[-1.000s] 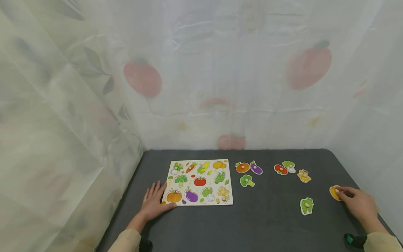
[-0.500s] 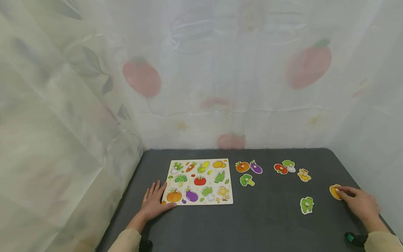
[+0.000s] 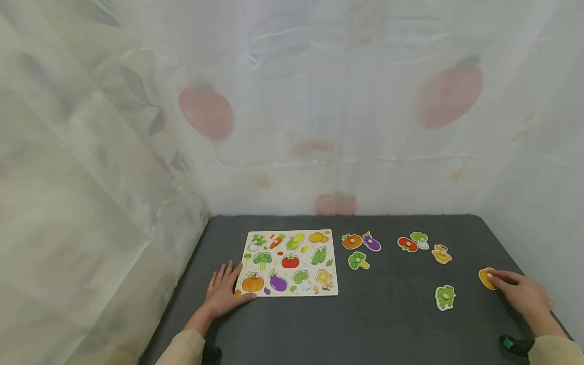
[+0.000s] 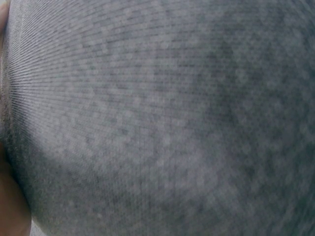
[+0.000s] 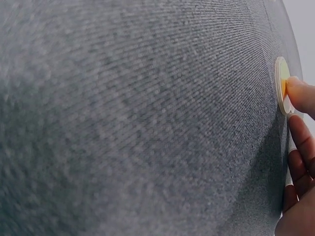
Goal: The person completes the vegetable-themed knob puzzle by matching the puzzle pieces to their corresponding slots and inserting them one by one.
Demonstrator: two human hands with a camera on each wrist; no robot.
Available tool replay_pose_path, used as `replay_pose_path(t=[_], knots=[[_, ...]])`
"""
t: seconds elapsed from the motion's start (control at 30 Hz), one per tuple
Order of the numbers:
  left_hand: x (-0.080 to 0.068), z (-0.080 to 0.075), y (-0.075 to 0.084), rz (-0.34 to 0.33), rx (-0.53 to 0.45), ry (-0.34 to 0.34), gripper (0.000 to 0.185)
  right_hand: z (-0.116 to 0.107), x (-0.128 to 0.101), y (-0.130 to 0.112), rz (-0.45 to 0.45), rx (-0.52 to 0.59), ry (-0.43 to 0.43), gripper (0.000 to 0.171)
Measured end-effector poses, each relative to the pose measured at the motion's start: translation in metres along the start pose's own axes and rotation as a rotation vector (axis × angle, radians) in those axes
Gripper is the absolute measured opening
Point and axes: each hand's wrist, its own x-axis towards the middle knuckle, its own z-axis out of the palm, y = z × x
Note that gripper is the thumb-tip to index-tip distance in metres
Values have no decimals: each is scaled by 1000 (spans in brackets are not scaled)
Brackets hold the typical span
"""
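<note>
My left hand (image 3: 223, 293) lies with fingers spread at the left edge of a pale vegetable puzzle board (image 3: 303, 294), its thumb along the bottom left corner. At the far right, my right hand (image 3: 524, 296) pinches a yellow-orange oval puzzle piece (image 3: 484, 281) with thumb and finger. In the right wrist view, this puzzle piece (image 5: 280, 81) lies against the dark surface beneath the fingertips. Nearest to that hand is a green pea-pod puzzle piece (image 3: 445, 297). The left wrist view holds mostly blurred dark cloth, with only bits of the hand at its left edge.
Right of the board lie orange pumpkin (image 3: 352, 241), purple eggplant (image 3: 371, 242) and broccoli pieces (image 3: 358, 260). Farther right are tomato (image 3: 407, 245), leafy green (image 3: 420, 240) and yellow mushroom pieces (image 3: 441, 254). Printed white curtains (image 3: 337, 172) surround the dark table (image 3: 365, 324).
</note>
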Motion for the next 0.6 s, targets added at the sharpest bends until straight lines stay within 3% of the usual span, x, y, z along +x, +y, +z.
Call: replay_pose_path(t=[0.33,0.6], knots=[[0,-4,4,-16,3,-12,115,-1,1,-2,-9,-58,5,72],[1,-5,3,-43,22,-51,118,-2,3,-9,-99,-37,42,67]])
